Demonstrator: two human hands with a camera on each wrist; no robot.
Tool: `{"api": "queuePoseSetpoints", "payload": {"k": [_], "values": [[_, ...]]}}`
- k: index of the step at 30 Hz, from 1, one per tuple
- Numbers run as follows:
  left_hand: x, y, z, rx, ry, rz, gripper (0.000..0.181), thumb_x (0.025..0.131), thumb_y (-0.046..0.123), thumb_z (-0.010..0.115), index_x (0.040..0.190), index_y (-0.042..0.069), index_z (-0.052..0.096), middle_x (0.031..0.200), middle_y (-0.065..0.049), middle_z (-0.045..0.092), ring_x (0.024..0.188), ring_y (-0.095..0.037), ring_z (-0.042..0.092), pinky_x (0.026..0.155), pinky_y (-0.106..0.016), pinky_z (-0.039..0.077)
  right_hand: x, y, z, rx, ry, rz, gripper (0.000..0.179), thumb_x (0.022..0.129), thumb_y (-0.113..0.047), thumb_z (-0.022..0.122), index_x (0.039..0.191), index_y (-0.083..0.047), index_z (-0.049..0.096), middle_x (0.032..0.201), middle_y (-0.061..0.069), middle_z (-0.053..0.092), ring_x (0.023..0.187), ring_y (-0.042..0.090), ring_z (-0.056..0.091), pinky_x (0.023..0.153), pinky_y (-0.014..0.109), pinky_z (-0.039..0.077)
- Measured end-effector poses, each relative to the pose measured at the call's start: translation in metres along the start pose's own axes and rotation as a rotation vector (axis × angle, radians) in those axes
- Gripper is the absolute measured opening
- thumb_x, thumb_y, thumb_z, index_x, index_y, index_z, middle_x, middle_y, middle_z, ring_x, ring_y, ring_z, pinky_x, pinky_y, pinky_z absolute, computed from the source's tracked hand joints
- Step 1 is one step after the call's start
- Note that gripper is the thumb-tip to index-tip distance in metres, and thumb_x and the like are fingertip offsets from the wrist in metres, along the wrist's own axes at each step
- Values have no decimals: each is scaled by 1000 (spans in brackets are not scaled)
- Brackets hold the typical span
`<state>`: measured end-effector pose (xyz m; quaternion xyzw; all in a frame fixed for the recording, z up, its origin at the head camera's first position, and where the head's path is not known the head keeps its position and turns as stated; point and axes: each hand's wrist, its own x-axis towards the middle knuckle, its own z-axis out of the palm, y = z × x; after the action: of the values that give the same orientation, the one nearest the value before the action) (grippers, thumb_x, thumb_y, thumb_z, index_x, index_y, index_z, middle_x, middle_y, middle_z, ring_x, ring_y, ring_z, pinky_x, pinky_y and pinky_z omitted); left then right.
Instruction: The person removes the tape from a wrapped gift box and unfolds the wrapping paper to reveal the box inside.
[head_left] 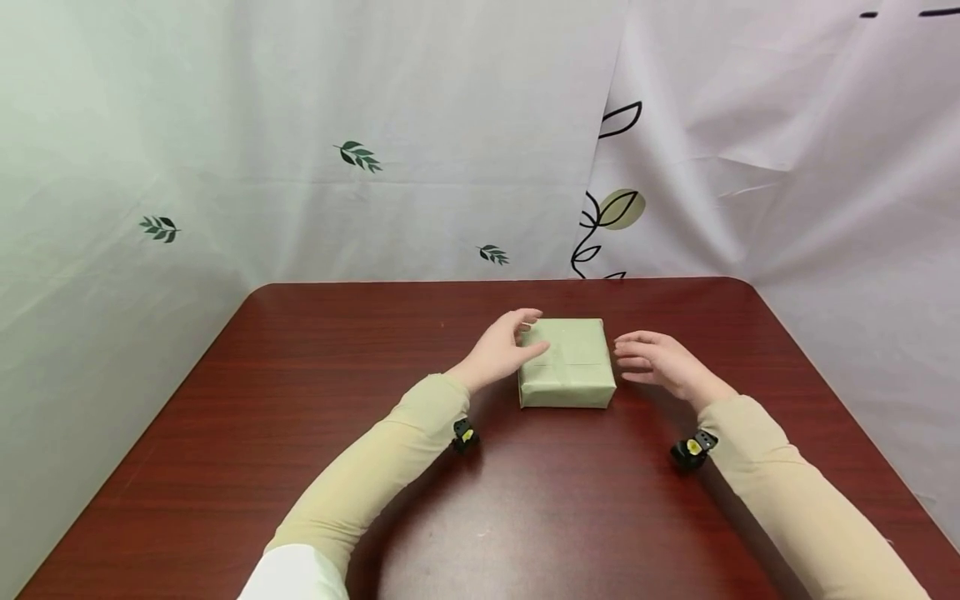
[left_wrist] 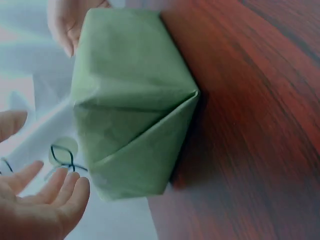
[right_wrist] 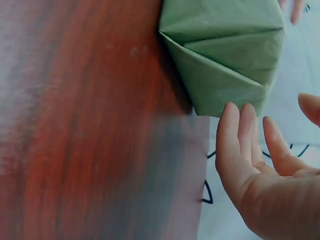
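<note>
Loose and apart, that's my grip on both sides! My left hand [head_left: 498, 350] is at the left of the green-wrapped box [head_left: 566, 354], thumb lying across its top edge as seen from above, and my right hand [head_left: 663, 362] hovers just beside the right side, fingers gently bent. Touching, or just shy of it? From these angles I can't tell. And the box itself sits flat on the glossy red-brown table [head_left: 337, 358], toward the far edge, right between my two hands. Look at those ends from the wrists: folded paper, a crease slanting across each one! My left hand blocks part of the box's left edge from above. Down by the wrists, a small black device [head_left: 462, 435] on the left, its twin [head_left: 692, 452] on the right, both against the beige sleeves [head_left: 405, 442]. White cloth [head_left: 296, 575] covers my left arm lower down. Beyond the table, pale hanging fabric [head_left: 450, 92], dark leaf sprigs [head_left: 358, 157] on one stretch, a black-outlined plant [head_left: 624, 208] on another.
</note>
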<state>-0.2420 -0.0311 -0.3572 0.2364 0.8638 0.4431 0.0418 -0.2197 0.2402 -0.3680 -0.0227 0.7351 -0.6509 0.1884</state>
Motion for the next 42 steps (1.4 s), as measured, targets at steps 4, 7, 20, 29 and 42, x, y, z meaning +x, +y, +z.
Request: {"api": "queuePoseSetpoints", "payload": {"k": [4,7,20,29,42], "values": [[0,8,9,257,-94,139,49,88,24,66,131,5,53,132,-12,53,124,-23,49,105,-34,38,-1,2,9,-178,38,-16,47,93,-21,58,125,10,45,105,0,60,89,4,61,84,31,54],[0,14,14,417,-157,186,51,88,30,66,133,7,53,135,-11,51,128,-22,46,108,-32,35,-1,1,16,-276,75,-37,47,92,-23,61,123,9,47,108,8,60,92,7,61,86,36,53],[-6,26,27,741,-227,208,60,86,50,62,136,18,53,139,-12,48,129,-29,43,108,-39,34,3,0,27,-518,245,-134,33,87,-24,67,103,3,58,91,11,65,79,16,61,68,26,52],[-10,27,35,872,-218,224,57,88,46,62,137,21,51,135,-11,47,126,-30,43,104,-43,38,5,1,31,-665,319,-166,30,85,-27,67,96,0,61,89,13,67,81,21,59,70,28,44],[-11,28,38,928,-187,248,55,87,46,63,136,21,52,129,-11,51,123,-32,47,98,-45,43,1,-1,31,-751,343,-241,19,87,-21,65,90,-2,62,84,12,67,72,17,58,62,28,43]]}}
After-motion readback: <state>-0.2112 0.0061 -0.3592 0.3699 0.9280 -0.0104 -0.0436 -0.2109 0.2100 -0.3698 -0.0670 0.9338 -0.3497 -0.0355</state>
